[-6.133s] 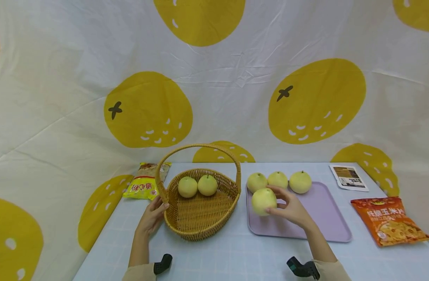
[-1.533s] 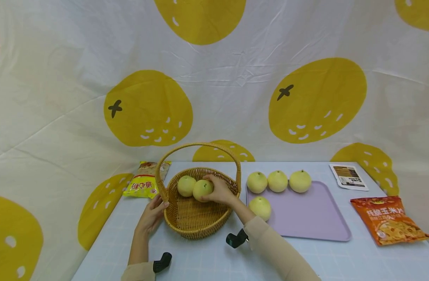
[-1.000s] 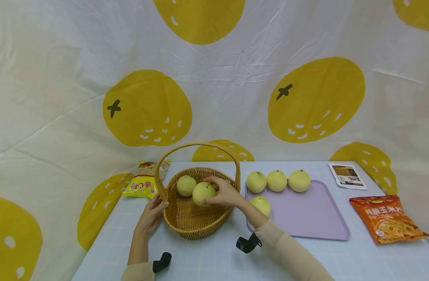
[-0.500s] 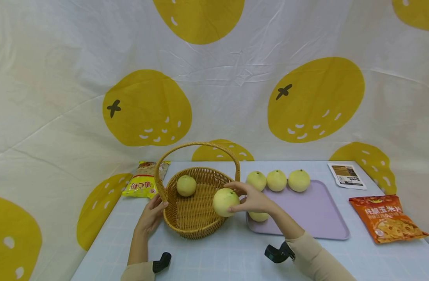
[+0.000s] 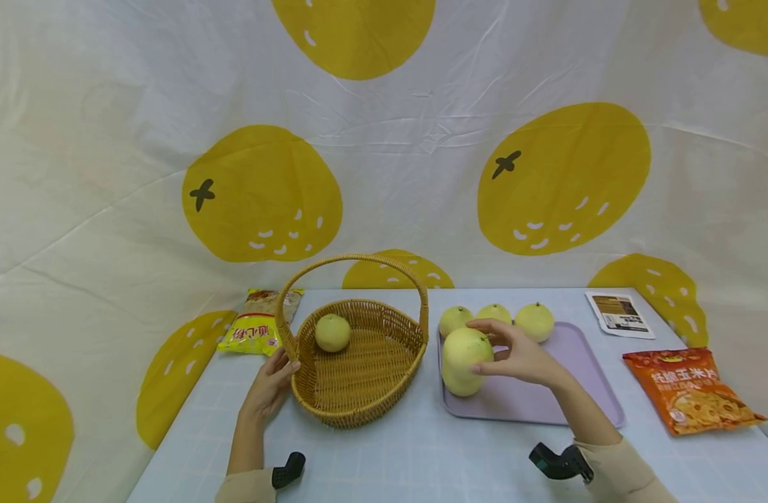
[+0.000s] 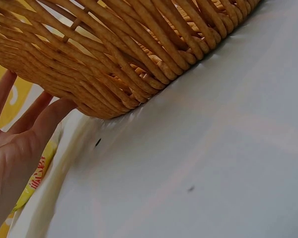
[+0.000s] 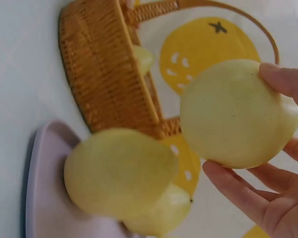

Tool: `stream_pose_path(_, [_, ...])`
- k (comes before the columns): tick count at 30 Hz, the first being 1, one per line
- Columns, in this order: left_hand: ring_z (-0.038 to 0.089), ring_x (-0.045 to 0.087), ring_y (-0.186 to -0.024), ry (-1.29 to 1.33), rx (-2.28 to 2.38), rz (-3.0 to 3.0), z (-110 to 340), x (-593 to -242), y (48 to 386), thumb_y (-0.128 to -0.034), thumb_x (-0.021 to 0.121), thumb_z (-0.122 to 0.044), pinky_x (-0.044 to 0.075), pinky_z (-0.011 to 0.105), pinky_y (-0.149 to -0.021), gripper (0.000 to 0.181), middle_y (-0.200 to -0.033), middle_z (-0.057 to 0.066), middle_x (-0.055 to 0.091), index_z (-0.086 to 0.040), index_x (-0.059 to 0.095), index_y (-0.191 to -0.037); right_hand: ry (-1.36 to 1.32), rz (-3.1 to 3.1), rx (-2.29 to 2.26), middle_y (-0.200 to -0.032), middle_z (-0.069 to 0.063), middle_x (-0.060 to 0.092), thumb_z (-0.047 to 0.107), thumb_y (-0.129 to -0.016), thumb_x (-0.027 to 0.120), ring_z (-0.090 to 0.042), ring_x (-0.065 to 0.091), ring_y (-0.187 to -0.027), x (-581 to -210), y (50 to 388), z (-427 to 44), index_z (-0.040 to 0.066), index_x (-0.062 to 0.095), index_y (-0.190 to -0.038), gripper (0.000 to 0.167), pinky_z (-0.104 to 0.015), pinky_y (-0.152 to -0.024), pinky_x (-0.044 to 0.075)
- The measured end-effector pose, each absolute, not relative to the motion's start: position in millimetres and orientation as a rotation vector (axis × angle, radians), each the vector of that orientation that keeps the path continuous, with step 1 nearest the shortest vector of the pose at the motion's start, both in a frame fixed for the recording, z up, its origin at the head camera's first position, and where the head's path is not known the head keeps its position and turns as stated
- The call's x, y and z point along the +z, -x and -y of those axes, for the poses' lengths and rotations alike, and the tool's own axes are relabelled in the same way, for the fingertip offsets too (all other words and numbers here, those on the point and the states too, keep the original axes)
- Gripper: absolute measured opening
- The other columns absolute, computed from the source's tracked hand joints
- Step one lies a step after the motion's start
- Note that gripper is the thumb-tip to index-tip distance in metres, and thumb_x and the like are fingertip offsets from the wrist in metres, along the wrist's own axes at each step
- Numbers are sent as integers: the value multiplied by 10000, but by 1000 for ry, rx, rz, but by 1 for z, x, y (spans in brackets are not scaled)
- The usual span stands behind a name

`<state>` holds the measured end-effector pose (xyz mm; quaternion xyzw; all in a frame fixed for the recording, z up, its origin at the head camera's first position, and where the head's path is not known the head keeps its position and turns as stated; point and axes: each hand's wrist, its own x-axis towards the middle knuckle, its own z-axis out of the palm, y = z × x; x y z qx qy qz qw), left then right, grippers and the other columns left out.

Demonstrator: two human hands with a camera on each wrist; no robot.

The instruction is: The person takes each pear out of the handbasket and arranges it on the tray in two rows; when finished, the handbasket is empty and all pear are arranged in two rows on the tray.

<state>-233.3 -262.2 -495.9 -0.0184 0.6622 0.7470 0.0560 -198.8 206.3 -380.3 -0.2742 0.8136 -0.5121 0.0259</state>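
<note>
My right hand [image 5: 525,356] holds a pale yellow-green fruit [image 5: 465,348] over the left part of a purple tray [image 5: 547,405]. Below it, another fruit [image 5: 462,383] is partly covered in the head view; the right wrist view shows that fruit [image 7: 119,171] on the tray, apart from the held one [image 7: 233,114]. Three more fruits line the tray's back edge, one of them at the right [image 5: 534,322]. My left hand [image 5: 272,385] touches the left side of a wicker basket [image 5: 358,412], thumb by the handle's base. One fruit [image 5: 332,333] sits inside the basket.
A yellow snack bag [image 5: 251,334] lies behind the basket's left side. At the right are a white-and-brown packet [image 5: 620,314] and an orange snack bag [image 5: 692,391]. A curtain with printed yellow fruit hangs behind the table.
The right hand took a fruit out of the basket and carried it right, over the tray. Of two fruits in the basket, one stays. The left hand has kept its place.
</note>
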Motion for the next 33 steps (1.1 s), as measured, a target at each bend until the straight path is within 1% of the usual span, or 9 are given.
stream_pose_path(3, [261, 377, -1267, 57, 2272, -1997, 262, -496, 234, -900, 615, -136, 479, 250, -869, 760, -1543, 199, 137, -76, 163, -1508, 818, -2549, -1590, -1271, -238, 513, 102, -754, 781, -340, 547, -1032, -381, 197, -221, -53, 481, -1298, 641, -324, -754, 544])
stream_pose_path(6, [247, 393, -1257, 51, 2270, -1999, 262, -495, 233, -900, 615, -137, 478, 250, -873, 761, -1542, 203, 138, -72, 162, -1508, 792, -2586, -1588, -1244, -230, 531, 91, -748, 783, -267, 562, -1015, -384, 196, -234, -40, 495, -1286, 624, -307, -749, 544])
stream_pose_path(10, [196, 437, -1212, 38, 2265, -2012, 262, -494, 232, -903, 608, -128, 479, 242, -868, 756, -1536, 217, 142, -53, 157, -1505, 749, -2659, -1550, -1231, -234, 539, 92, -736, 793, -175, 569, -991, -391, 194, -249, -38, 509, -1270, 619, -288, -743, 540])
stream_pose_path(14, [180, 448, -1197, 41, 2267, -2002, 262, -493, 232, -907, 601, -113, 476, 236, -871, 745, -1537, 213, 144, -57, 160, -1506, 706, -2699, -1525, -1233, -256, 538, 90, -725, 799, -209, 564, -989, -402, 193, -262, -62, 505, -1262, 631, -272, -740, 533])
stream_pose_path(16, [188, 441, -1205, 49, 2267, -1996, 262, -493, 232, -909, 596, -107, 475, 235, -871, 738, -1539, 206, 146, -65, 164, -1506, 686, -2707, -1509, -1233, -258, 537, 95, -725, 799, -246, 563, -984, -408, 193, -268, -69, 503, -1261, 634, -278, -740, 531])
stream_pose_path(21, [227, 405, -1244, 59, 2269, -1993, 261, -492, 233, -909, 596, -110, 474, 233, -870, 741, -1538, 204, 147, -64, 160, -1507, 629, -2710, -1462, -1239, -256, 536, 119, -731, 796, -292, 553, -988, -422, 194, -279, -64, 502, -1264, 636, -307, -749, 521])
stream_pose_path(28, [253, 372, -1276, 80, 2278, -1973, 261, -493, 234, -903, 601, -105, 473, 247, -882, 742, -1544, 180, 149, -95, 174, -1510, 559, -2669, -1426, -1268, -275, 513, 132, -717, 805, -303, 564, -977, -441, 195, -285, -76, 482, -1288, 689, -296, -737, 510])
stream_pose_path(33, [284, 347, -1299, 79, 2284, -1961, 261, -494, 234, -907, 594, -104, 473, 263, -892, 737, -1545, 182, 149, -94, 172, -1510, 571, -2624, -1413, -1261, -282, 514, 140, -724, 799, -311, 566, -986, -448, 194, -284, -85, 467, -1295, 698, -349, -760, 503])
